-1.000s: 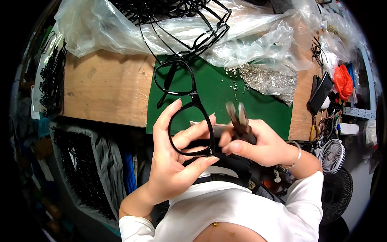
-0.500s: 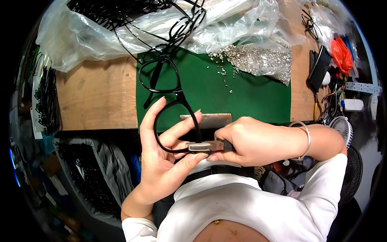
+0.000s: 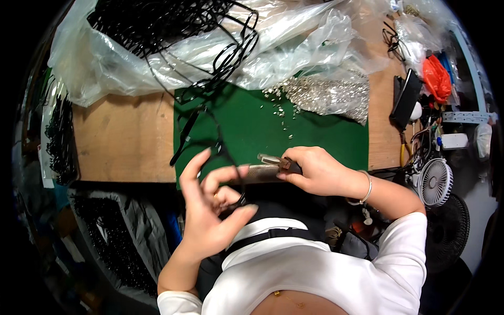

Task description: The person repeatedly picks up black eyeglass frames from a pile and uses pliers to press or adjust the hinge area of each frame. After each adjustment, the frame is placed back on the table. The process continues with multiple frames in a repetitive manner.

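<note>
A black eyeglass frame (image 3: 226,149) is held in my left hand (image 3: 210,210), its curved fingers and thumb around the lower rim. Motion blurs the frame, and its front is turned almost edge-on. One dark temple arm (image 3: 184,137) slants over the green mat (image 3: 310,142). To the right, my right hand (image 3: 320,170) is closed on a pair of pliers (image 3: 278,161), whose pale metal jaws point left, apart from the frame. The plier handles are mostly hidden in the fist. Just under the jaws lies a textured metal strip (image 3: 260,174) at the mat's near edge.
Clear plastic sheeting (image 3: 294,47) crosses the back, with a heap of black eyeglass frames (image 3: 152,23) on it. Small silvery pieces (image 3: 331,97) spill from a bag onto the mat. At right lie a phone (image 3: 407,100), a red bag (image 3: 437,79) and a small white fan (image 3: 435,180).
The pliers have come off the eyeglass frame and moved up with my right hand. My left hand has turned the frame from facing up to nearly edge-on. The whole view has shifted slightly.
</note>
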{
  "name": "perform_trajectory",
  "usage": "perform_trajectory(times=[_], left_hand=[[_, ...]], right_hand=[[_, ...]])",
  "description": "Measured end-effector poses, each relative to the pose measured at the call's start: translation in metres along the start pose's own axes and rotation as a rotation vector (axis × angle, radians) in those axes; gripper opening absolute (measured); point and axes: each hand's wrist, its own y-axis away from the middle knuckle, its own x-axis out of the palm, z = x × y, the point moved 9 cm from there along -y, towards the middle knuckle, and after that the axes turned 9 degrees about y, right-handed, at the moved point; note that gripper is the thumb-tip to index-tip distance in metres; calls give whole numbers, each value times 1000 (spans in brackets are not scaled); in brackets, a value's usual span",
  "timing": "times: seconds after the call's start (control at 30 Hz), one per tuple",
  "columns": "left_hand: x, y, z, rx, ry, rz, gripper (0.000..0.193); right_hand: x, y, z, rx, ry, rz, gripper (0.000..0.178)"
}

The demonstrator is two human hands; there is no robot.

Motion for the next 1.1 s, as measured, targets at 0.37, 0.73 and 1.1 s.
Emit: perform_trajectory(times=[0.37,0.73,1.1], left_hand=[[6,16,22,-81,285,26,78],[14,12,47,-37,187,-106,32],[29,9,44,14,42,-11,51]], right_hand=[[-30,-31,-41,180,314,-256,15],[-23,-6,24,66,-372,-212,12],[18,-14,18,222,-1114,-87,18]])
